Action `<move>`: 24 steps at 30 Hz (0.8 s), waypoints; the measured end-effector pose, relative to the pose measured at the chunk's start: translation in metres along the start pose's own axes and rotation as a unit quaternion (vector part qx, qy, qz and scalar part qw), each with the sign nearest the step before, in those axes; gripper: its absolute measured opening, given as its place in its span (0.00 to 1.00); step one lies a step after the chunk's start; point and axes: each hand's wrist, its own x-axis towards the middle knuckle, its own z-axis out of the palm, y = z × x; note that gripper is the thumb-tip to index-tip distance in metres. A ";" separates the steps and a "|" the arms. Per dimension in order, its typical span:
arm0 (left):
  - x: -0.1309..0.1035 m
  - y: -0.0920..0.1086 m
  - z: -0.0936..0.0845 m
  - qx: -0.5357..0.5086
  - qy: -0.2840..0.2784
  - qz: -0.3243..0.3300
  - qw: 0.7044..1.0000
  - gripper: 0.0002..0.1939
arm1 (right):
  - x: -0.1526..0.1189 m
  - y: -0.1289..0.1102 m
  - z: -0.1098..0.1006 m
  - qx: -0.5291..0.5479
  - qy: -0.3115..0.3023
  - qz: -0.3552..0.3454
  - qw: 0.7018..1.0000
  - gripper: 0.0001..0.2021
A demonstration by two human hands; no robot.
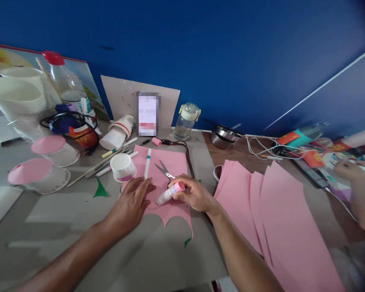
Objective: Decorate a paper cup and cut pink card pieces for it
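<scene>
My right hand [193, 193] grips a glue stick [168, 195] with a pink base, tilted so its lower end meets the pink paper. Lying flat on that pink paper [178, 160], my left hand [137, 198] has its fingers stretched out. The sheet's near edge is cut in curved scallops. Scissors [166, 170] rest with blades apart on the paper, close to my right hand. A white marker with a green band [148, 160] lies just beyond my left fingers. Beside that hand stands a small white paper cup [123, 166]. Whatever lies under my left palm is hidden.
Stacked pink sheets [280, 202] lie to the right. Two cups with pink tops [45, 150] stand left, near a green scrap [100, 189]. A glass jar [186, 121] and a phone [148, 114] stand at the back. Another person's hand [349, 170] is at far right.
</scene>
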 end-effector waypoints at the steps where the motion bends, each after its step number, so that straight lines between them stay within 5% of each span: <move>1: 0.000 0.000 0.000 0.003 0.002 0.001 1.000 0.35 | 0.000 0.001 0.000 0.011 0.018 0.005 1.000 0.12; 4: 0.001 0.001 -0.001 0.003 0.001 0.001 1.000 0.35 | 0.001 0.003 0.002 0.010 0.064 0.013 0.998 0.12; 10: 0.001 0.001 -0.002 0.001 0.001 0.008 1.000 0.36 | 0.000 0.005 0.000 -0.002 0.006 -0.002 1.000 0.11; 15: 0.001 0.001 -0.002 -0.003 -0.004 -0.001 1.000 0.35 | 0.000 0.005 0.000 0.026 0.063 0.017 0.998 0.13; 19: 0.000 0.000 -0.001 -0.004 -0.009 0.001 1.000 0.36 | 0.000 0.000 -0.001 -0.006 -0.001 0.009 1.000 0.11; 21: 0.000 0.000 -0.001 -0.003 -0.011 0.001 1.000 0.36 | -0.001 0.000 -0.004 0.024 -0.021 0.013 0.999 0.12; 24: 0.000 0.000 -0.001 -0.007 -0.010 -0.003 1.000 0.35 | -0.003 0.005 -0.008 0.108 0.027 0.029 0.993 0.13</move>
